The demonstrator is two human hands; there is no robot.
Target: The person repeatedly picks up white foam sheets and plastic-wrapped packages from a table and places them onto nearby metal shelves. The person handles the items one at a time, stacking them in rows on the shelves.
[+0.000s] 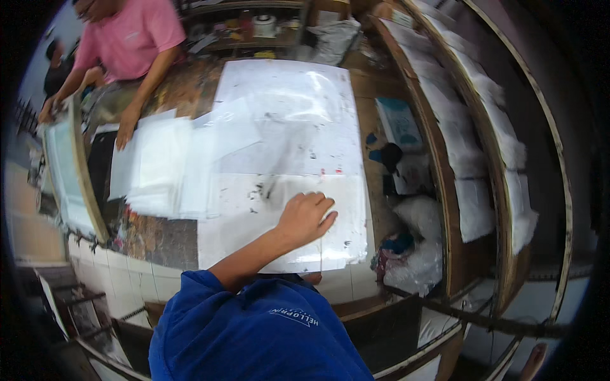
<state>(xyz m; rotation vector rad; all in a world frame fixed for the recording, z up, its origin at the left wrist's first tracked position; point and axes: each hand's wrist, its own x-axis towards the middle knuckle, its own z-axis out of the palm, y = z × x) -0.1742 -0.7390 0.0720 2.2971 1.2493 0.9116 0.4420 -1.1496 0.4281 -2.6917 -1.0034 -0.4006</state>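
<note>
My left hand [305, 217] lies palm down on a large white sheet [254, 216] speckled with black ink marks, fingers slightly curled, near the sheet's front right part. The sheet rests at the table's near edge, overlapping more white sheets [286, 108] farther back. Just below the sheet's front edge a small bit of my right hand [311, 277] shows; the rest is hidden behind my blue sleeve and the sheet.
A person in a pink shirt [130, 38] stands at the far left, one hand [125, 130] on a stack of white sheets [152, 165], the other on a wood-framed screen [67, 171]. Shelves with white bundles [483, 159] run along the right. Bags and rags [413, 247] lie below them.
</note>
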